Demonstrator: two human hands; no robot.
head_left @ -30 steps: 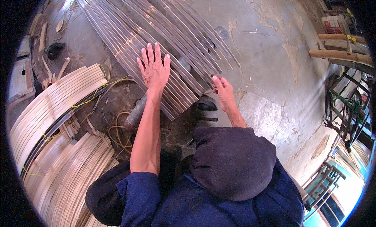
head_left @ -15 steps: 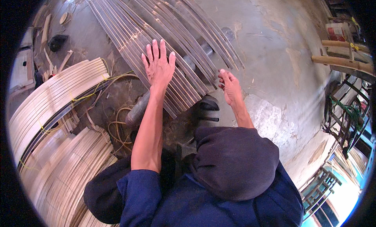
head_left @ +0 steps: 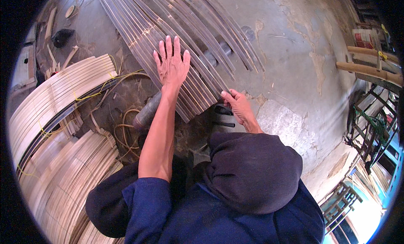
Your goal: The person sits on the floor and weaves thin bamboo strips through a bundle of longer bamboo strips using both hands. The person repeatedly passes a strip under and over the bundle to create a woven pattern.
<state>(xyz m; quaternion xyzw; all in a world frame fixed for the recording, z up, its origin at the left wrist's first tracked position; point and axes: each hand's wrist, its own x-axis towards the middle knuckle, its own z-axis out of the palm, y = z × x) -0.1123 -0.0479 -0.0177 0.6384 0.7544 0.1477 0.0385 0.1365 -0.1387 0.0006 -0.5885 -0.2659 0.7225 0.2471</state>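
Long, dark brown slats (head_left: 139, 42), like split bamboo, lie side by side in a row running away from me. My left hand (head_left: 173, 71) rests flat on the row, fingers stretched out and slightly spread. At the row's right edge, my right hand (head_left: 238, 105) pinches the near end of the outermost slat (head_left: 213, 77) between thumb and fingers. Farther right, several loose slats (head_left: 242, 46) fan out, apart from the row. Beneath the slats lies a grey, pipe-like cylinder (head_left: 148, 111), partly covered by them and by my left forearm.
On the left stand curved bundles of pale strips (head_left: 63, 84), tied with yellow cord, and another pale stack (head_left: 80, 168) nearer me. A thin coiled hose or cord (head_left: 125, 130) lies beside them. Wooden poles (head_left: 370, 69) and a dark frame (head_left: 374, 122) stand at the right.
My right hand has moved left and nearer, from beside the loose slat ends onto the end of the row's outermost slat. My left hand stays flat on the row.
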